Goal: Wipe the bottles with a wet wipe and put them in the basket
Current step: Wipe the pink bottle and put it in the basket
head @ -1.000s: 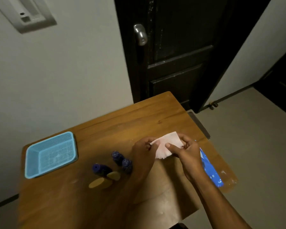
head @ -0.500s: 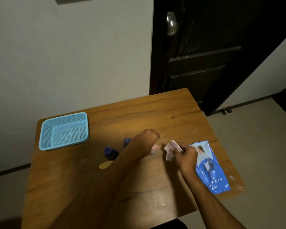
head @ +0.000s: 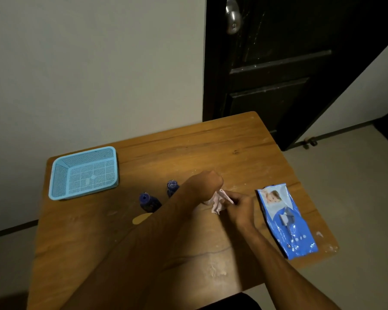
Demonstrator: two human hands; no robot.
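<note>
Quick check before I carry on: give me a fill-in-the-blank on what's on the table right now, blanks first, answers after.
1. The light blue basket holds ____ bottles.
2. Both hands, left hand and right hand, hold a crumpled ____.
3. The blue wipes pack lies on the table to the ____ of the hands.
4. The dark blue bottles stand between the basket and the ____.

Missing words: no; wipe; right; hands
</note>
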